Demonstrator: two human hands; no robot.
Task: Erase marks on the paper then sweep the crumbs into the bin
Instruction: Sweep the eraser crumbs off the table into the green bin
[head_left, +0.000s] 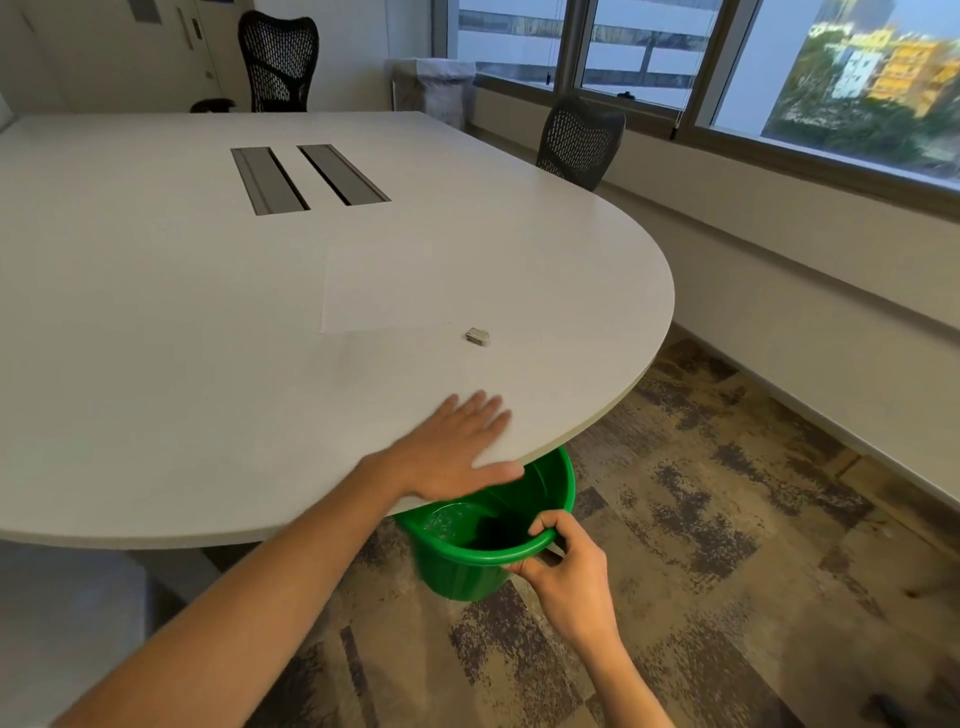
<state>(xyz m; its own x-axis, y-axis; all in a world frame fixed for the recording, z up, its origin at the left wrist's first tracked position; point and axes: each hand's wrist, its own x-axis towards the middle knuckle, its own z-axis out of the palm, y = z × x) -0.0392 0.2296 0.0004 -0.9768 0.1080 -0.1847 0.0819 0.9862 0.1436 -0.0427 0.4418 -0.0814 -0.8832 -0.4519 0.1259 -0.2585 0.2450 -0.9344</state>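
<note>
Windows line the right side of a meeting room where we stand at the rounded end of a broad white tabletop (156, 322), patterned carpet (701, 519) underfoot. We see a white sheet of paper (395, 286) lying flat on the tabletop, near the curved edge, and any marks on it are too faint for us to make out. Just beyond the sheet's near right corner sits a small pale eraser (478, 336), apart from both hands. Our left hand (457, 447) rests palm down on the tabletop at its very rim, fingers straight and spread, holding nothing, the thumb reaching along the edge. Directly below that rim, a green bin (467, 566) is held partly under the overhang, its mouth tilted up toward us. Our right hand (566, 561) grasps the bin's near rim, thumb curled over the lip and fingers tucked beneath it. Something pale and glinting lies at the bottom of the bin; we cannot tell what it is. Crumbs on the tabletop are too small for us to see. Two grey cable hatches (306, 176) are set into the middle of the tabletop, two black mesh chairs (278, 60) stand at its far sides, and a lined waste container (434, 88) stands by the window wall.
</note>
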